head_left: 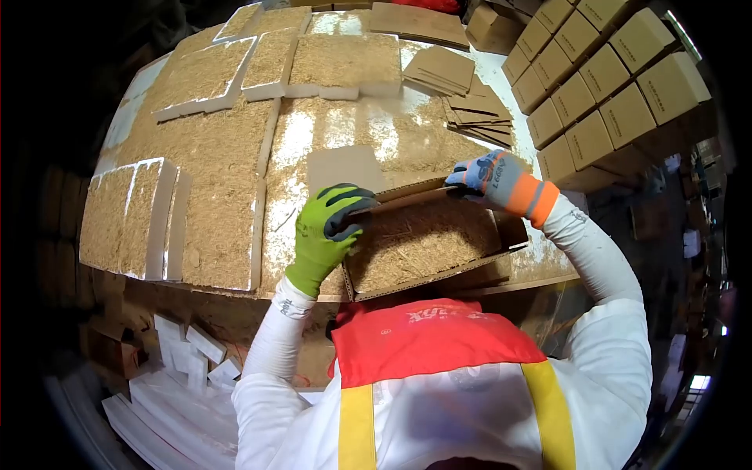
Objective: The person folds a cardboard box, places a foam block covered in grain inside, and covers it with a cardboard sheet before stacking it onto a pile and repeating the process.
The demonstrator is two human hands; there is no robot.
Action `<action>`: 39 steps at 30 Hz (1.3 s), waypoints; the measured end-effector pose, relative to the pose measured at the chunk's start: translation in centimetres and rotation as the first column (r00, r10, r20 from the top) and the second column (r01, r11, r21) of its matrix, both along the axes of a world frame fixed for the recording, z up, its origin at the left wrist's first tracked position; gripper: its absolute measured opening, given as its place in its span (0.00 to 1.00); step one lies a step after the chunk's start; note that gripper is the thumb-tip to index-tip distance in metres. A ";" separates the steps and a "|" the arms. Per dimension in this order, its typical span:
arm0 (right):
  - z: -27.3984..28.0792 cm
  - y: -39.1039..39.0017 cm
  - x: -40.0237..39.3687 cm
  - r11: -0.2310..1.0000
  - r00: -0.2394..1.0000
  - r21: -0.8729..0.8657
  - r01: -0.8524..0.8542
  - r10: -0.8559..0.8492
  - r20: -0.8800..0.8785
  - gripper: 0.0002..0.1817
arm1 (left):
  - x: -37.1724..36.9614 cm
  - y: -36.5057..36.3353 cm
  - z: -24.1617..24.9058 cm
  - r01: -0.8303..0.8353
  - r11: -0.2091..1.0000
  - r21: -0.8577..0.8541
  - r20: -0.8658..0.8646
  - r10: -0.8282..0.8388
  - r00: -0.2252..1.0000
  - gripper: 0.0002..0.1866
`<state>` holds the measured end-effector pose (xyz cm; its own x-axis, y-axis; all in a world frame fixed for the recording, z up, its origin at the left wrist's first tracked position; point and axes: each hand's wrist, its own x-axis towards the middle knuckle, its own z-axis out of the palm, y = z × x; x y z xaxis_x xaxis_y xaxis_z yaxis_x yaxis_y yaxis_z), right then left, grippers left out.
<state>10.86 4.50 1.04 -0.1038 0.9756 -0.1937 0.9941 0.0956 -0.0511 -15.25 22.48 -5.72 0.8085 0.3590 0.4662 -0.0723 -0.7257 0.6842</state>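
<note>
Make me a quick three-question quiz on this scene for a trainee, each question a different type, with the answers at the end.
1. Multiple choice: what shows inside the open cardboard box?
A. White foam blocks
B. Loose, straw-coloured material
C. Folded cloth

2. True or false: the left hand wears a green and dark glove.

3. Fill in the blank: seen from the person's side, the stacked cartons stand to the ____ of the open cardboard box.

Key: 1. B; 2. true; 3. right
</note>
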 end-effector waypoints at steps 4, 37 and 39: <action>-0.9 -0.1 -0.9 0.996 0.990 0.028 -0.090 0.086 0.112 0.15 | -0.4 -0.2 1.9 0.005 0.963 0.270 -0.139 0.034 0.990 0.15; -3.6 -5.8 -4.0 0.968 0.908 -0.181 -0.176 0.089 -0.411 0.25 | -1.9 -7.8 1.2 0.600 0.726 0.337 -0.771 -0.153 0.618 0.07; -3.1 -3.6 -5.2 0.948 0.947 -0.309 -0.079 -0.025 -0.320 0.36 | -2.1 -6.0 3.3 0.510 0.835 0.206 -0.577 -0.317 0.753 0.10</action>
<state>5.67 0.88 -2.06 -0.2359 0.8656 -0.4417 0.9178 0.0491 -0.3939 -17.39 16.50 -2.47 0.9859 -0.1656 -0.0242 -0.1389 -0.8905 0.4333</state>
